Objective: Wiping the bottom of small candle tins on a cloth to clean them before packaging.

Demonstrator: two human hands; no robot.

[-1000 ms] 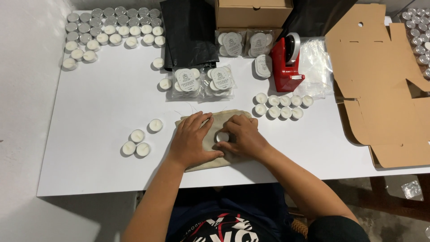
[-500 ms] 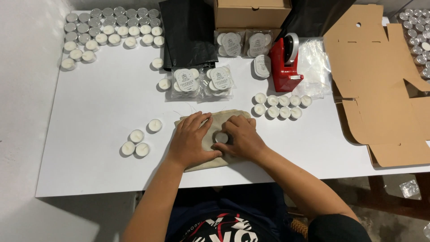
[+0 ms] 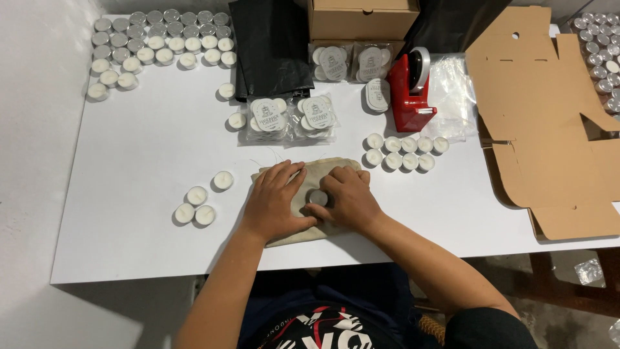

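Note:
A beige cloth pouch [image 3: 289,236] lies flat on the white table [image 3: 129,245] in front of me. My left hand [image 3: 274,201] presses flat on its left half, fingers spread. My right hand [image 3: 345,199] rests on its right half, with fingers curled around a small white tealight candle [image 3: 318,197] that sits on the cloth between both hands. Thin drawstrings [image 3: 268,157] trail from the pouch's far edge.
Three tealights [image 3: 194,207] and one more [image 3: 223,180] lie at the left. Several tealights [image 3: 405,150] sit right of the pouch, by a red tape dispenser [image 3: 411,97]. Packed candle bags [image 3: 292,118], black bags [image 3: 271,45], a flat cardboard box [image 3: 549,123] and many tealights [image 3: 155,42] fill the far side.
Hardly anything moved: both hands stay on the pouch, the right fingers shifting slightly around the tealight.

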